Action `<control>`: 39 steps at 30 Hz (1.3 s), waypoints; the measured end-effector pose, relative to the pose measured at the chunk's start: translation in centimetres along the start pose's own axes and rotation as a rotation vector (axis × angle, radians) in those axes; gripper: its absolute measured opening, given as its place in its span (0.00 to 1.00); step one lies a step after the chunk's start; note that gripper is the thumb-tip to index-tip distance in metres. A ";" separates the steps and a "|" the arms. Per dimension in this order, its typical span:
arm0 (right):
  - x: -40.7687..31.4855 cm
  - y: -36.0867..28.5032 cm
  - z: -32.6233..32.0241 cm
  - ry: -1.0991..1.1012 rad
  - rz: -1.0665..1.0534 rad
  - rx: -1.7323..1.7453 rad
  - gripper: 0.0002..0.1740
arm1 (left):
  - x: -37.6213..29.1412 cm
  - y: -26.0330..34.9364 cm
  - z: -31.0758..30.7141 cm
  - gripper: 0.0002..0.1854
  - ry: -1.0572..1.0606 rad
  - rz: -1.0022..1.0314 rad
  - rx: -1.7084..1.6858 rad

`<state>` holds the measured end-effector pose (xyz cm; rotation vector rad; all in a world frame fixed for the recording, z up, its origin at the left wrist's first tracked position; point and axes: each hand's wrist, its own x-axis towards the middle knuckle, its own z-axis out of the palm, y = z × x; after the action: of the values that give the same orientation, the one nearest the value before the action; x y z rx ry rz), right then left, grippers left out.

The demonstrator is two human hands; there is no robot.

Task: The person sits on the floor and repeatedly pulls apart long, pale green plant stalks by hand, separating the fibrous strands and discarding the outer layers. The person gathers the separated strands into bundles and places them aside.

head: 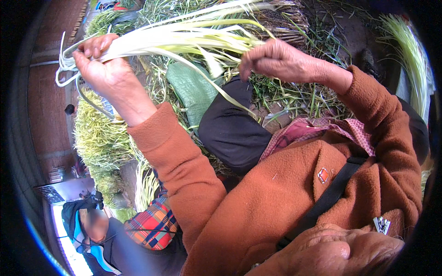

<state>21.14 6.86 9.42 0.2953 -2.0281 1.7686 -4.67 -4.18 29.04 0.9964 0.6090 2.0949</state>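
My left hand (103, 63) is closed, palm up, around the white stalk end of a bundle of long, flat, pale yellow leaves (165, 39), which look like blanched garlic chives. A few strands loop out past my thumb. From the bundle, one long leaf (221, 91) droops toward my knee. My right hand (272, 60) is at the other end, by the leaf tips, its fingers curled and slightly blurred. Whether any tips are gripped in it is hard to see.
Cut green and yellow leaves (304, 93) litter the ground, with a green woven sack (193, 89) by my knee. A pile of yellow-green bundles (103, 134) stands at left, another pale bundle (411, 65) at far right. Beside me sits a person with a plaid sleeve (155, 224).
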 end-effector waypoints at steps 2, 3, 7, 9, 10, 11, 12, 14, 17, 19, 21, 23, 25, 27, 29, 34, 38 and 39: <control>-1.4 1.4 0.4 -0.093 0.109 -0.080 0.16 | 0.4 0.8 0.5 0.14 -0.045 -0.022 -0.007; -2.4 2.0 0.4 -0.109 0.196 -0.196 0.12 | 0.5 1.0 0.6 0.14 0.012 0.001 -0.004; -4.8 5.0 0.3 -0.237 0.227 -0.375 0.15 | 0.9 2.1 0.9 0.15 0.011 -0.008 -0.027; -5.6 5.8 0.0 -0.264 0.253 -0.377 0.19 | 1.1 2.5 0.9 0.16 -0.004 -0.048 -0.102; -6.0 5.9 -0.3 -0.257 0.255 -0.376 0.21 | 1.2 2.7 0.8 0.18 0.005 -0.008 -0.045; -6.3 5.7 -0.6 -0.248 0.235 -0.367 0.22 | 1.2 2.8 0.8 0.18 0.044 0.011 -0.036; -6.5 5.4 -0.9 -0.225 0.236 -0.367 0.23 | 1.3 3.0 0.7 0.19 0.052 0.013 -0.031; -7.1 4.1 -1.6 -0.154 0.380 -0.175 0.22 | 1.3 3.2 0.6 0.20 0.091 0.036 -0.022; -7.5 1.6 -2.4 0.032 0.494 0.122 0.20 | 1.4 3.3 0.8 0.21 0.081 0.035 -0.010; -7.1 0.1 -2.5 0.173 0.375 0.175 0.18 | 1.5 3.0 1.3 0.22 0.077 0.035 -0.013; -5.8 -0.7 -2.1 0.358 0.079 0.093 0.13 | 1.5 2.5 1.9 0.22 0.068 0.023 -0.024; -3.9 -0.9 -2.0 0.442 -0.070 -0.200 0.13 | 1.5 1.8 2.5 0.22 0.031 -0.020 -0.041; -2.6 -1.0 -1.9 0.490 -0.177 -0.519 0.15 | 1.3 1.1 3.0 0.21 0.047 -0.008 -0.040; -1.4 -1.1 -1.7 0.541 -0.269 -0.673 0.15 | 1.1 0.4 3.5 0.21 0.044 -0.019 -0.054; -0.4 -1.2 -1.7 0.540 -0.247 -0.756 0.14 | 1.1 -0.1 3.8 0.20 0.041 -0.041 -0.096; 0.2 -1.9 -2.2 0.559 -0.292 -0.622 0.09 | 1.3 -0.2 3.9 0.18 0.043 0.001 -0.016; -1.9 -1.4 -2.8 0.611 -0.119 -0.006 0.11 | 1.8 0.4 3.3 0.18 0.022 0.033 0.026; -2.7 -1.0 -2.9 0.623 -0.119 0.169 0.11 | 1.9 0.5 3.0 0.18 0.021 0.055 0.046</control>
<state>24.50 9.19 9.37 -0.0835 -1.3996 1.6878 -3.31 -2.73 32.03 1.0289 0.6493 2.1504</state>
